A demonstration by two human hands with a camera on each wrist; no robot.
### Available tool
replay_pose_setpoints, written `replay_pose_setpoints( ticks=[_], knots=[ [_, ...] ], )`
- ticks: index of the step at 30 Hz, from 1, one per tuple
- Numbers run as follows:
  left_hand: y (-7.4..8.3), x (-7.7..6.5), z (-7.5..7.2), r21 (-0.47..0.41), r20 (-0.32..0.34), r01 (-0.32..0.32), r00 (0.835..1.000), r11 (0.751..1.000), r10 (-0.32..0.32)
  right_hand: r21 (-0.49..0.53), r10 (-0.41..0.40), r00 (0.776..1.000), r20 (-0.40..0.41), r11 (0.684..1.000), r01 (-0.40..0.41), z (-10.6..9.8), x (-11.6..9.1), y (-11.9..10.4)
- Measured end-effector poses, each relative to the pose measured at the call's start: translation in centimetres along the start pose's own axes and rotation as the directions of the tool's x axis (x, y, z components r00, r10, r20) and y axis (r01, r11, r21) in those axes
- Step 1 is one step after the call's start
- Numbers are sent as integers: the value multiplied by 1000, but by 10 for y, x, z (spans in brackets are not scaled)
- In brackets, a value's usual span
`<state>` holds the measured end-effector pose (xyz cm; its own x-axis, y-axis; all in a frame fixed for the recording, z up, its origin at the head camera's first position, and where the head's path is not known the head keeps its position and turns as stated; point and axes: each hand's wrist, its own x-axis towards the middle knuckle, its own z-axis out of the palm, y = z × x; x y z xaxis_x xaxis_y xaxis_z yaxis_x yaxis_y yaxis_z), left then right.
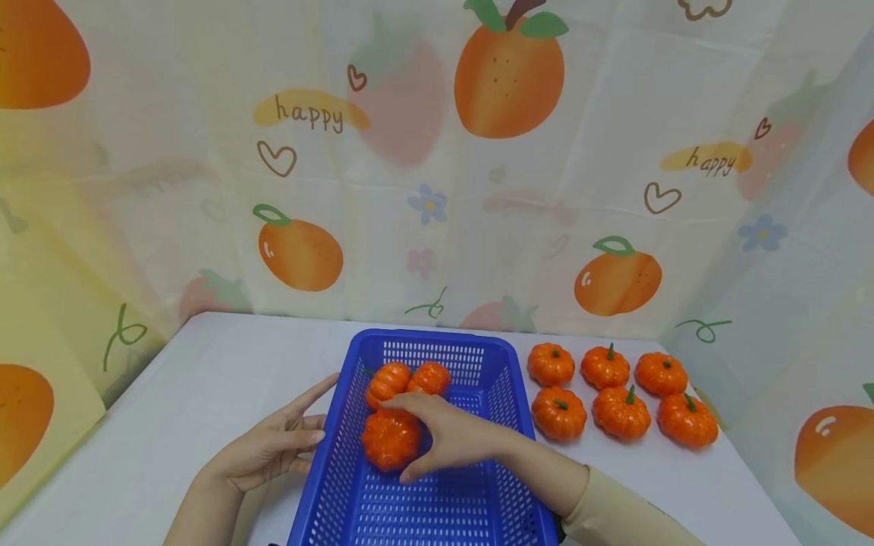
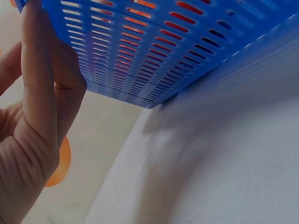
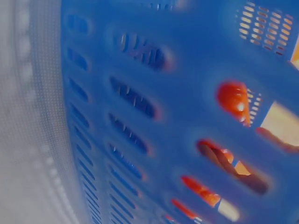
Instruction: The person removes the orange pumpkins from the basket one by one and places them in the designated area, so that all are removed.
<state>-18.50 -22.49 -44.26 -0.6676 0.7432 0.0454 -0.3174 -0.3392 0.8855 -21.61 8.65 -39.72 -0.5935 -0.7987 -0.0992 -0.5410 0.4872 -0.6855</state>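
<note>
A blue plastic basket [image 1: 437, 500] with slotted walls stands on the white table. Inside, toward its left side, lie three small orange pumpkins: a front one [image 1: 391, 441], a back left one [image 1: 389, 381] and a back right one [image 1: 432, 377]. My right hand [image 1: 454, 432] reaches over the right wall, thumb and fingers spread about the front pumpkin, a gap showing between it and the palm. Outside the left wall, my left hand [image 1: 273, 447] touches the basket with extended fingers [image 2: 37, 70]. Through the slots in the right wrist view, orange pumpkin surface [image 3: 232, 99] shows.
Right of the basket, several more pumpkins [image 1: 621, 413] with green stems stand in two rows on the table [image 1: 225, 364]. A fruit-printed curtain [image 1: 437, 227] hangs behind the table and along both sides.
</note>
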Motion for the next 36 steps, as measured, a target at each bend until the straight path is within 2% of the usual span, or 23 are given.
replay_pose_setpoints(
  ticks=[9,17,23,29,36],
  knots=[
    [0,-1,-1,-18,4,-1,1000,1000,1,-153,5,998,66,988,5,4,-4,4],
    [-1,0,-2,-10,7,-6,1000,1000,6,-194,8,991,134,981,18,4,-6,5],
    [0,0,0,0,-30,25,999,1000,-25,-214,-1,982,189,976,42,3,-9,5],
    [0,1,0,-10,2,5,1000,1000,-5,-256,-11,987,158,965,52,3,-11,2],
    [-2,0,-1,-7,1,3,1000,1000,-3,-203,3,997,80,979,13,-2,-18,-4]
  ],
)
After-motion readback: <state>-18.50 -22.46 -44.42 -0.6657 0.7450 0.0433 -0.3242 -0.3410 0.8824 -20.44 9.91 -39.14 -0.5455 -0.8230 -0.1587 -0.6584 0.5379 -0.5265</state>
